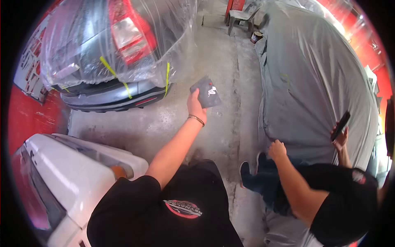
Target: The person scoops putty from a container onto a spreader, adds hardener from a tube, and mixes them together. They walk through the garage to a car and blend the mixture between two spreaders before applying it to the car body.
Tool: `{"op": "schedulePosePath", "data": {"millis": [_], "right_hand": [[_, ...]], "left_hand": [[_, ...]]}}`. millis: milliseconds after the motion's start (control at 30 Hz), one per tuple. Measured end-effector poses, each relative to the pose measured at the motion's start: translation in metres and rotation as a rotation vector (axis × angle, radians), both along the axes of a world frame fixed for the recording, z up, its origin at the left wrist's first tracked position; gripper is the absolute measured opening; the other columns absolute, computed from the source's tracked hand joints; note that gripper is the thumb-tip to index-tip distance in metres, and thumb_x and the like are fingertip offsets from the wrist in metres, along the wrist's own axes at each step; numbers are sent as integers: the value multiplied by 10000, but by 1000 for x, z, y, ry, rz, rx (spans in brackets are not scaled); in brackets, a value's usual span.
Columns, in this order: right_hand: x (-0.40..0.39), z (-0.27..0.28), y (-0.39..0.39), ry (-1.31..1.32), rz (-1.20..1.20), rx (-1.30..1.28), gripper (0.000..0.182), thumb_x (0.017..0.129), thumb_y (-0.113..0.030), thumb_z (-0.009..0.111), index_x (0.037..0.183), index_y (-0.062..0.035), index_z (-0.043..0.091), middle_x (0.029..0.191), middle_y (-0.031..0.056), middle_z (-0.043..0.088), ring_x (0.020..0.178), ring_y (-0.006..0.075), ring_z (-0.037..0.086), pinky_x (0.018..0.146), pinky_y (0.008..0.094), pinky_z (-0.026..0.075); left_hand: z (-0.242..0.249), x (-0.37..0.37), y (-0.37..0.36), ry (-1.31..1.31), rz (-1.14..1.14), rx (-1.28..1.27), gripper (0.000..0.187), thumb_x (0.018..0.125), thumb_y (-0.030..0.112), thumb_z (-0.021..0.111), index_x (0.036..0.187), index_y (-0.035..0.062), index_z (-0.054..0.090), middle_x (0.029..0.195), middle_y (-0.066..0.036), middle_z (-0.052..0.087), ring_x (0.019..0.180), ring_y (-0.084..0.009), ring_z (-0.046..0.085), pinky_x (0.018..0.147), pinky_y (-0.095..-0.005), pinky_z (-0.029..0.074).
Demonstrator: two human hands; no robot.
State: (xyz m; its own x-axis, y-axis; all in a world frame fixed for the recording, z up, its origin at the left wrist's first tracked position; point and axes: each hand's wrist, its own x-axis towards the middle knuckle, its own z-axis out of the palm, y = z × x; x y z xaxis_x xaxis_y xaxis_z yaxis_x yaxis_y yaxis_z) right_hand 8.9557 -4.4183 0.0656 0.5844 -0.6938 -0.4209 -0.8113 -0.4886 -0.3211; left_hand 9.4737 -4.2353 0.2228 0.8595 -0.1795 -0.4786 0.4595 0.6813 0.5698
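My left hand (197,105) is stretched out over the floor, closed on a dark grey, flat rectangular sheet (210,92). A white figure and a small red mark show on its face; its exact kind I cannot make out. The thumb lies along the sheet's left edge, and a thin bracelet circles the wrist. Just beyond it to the left is the rear bumper (123,96) of a dark car. Clear plastic film (82,49), held with yellow tape (113,74), covers the upper car and tail light. My right hand is outside the picture.
At right, a co-worker (345,210) in a black shirt holds a black, phone-like object (341,125); the other hand (278,150) is closed. Behind is a car under a grey cover (312,82). A white vehicle (78,173) stands lower left, a chair (243,17) and can (256,37) farther back.
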Motion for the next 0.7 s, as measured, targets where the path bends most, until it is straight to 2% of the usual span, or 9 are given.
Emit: {"op": "schedulePosePath", "data": {"millis": [100,167,233,333,367,400,500,600,700], "right_hand": [[142,50,-142,719,862,-974,299,1031,-429,563,1064,-141,637,1086,92,673,1033,328,645,891,498,524],[196,61,-196,911,1046,-1234,301,1033,-431,553,1052,-141,629,1079,99,672,1027,340,646,887,508,526],[224,48,-233,869,1038,-1147,294,1023,-386,545,1041,-114,655,1078,111,678,1052,348,637,924,520,507],[171,-12,-236,500,767,-518,300,988,-247,534,1027,-35,743,1085,133,697,1136,355,606,1039,543,449],[157,-24,-232,446,779,-415,312,977,-200,531,1023,-8,773,1087,140,704,1163,357,596,1078,550,429],[179,-2,-218,432,1014,-427,271,1007,-227,557,998,-49,760,1096,141,707,1132,340,606,990,576,474],[316,36,-256,554,790,-151,271,1009,-267,571,1058,-54,730,1125,136,696,1140,339,605,983,575,481],[479,50,-339,508,249,48,294,1011,-307,586,1118,-58,700,1155,131,686,1147,338,605,977,574,487],[674,49,-406,25,-512,391,336,1013,-347,601,1178,-63,670,1185,127,675,1155,338,604,970,572,494]], "left_hand": [[-3,112,-55,-26,4,-30,375,983,311,674,1311,150,592,1301,-22,642,1190,-200,632,1014,-413,505],[-3,180,-92,-22,42,-19,379,994,322,655,1327,156,583,1294,-15,634,1185,-168,612,975,-367,494],[-16,254,-130,-28,45,-15,382,1001,329,644,1337,160,579,1300,-11,627,1190,-154,601,965,-346,486],[-22,383,-190,-71,3,-24,390,1006,331,639,1349,155,580,1343,-6,617,1240,-164,588,1014,-373,478],[-26,424,-210,-51,9,5,378,1000,325,649,1330,152,585,1322,-6,629,1223,-170,603,1016,-387,487],[-38,469,-233,-22,19,42,366,995,319,659,1311,148,590,1300,-7,641,1205,-176,617,1019,-401,497],[-17,597,-306,-4,13,86,377,985,321,673,1311,155,584,1305,-2,636,1203,-179,609,1033,-417,485],[-5,711,-376,13,-62,135,425,974,341,684,1352,180,572,1348,5,610,1247,-179,569,1055,-404,448],[27,831,-465,44,-73,172,416,968,307,695,1347,185,571,1379,19,595,1263,-180,567,1085,-434,435]]}}
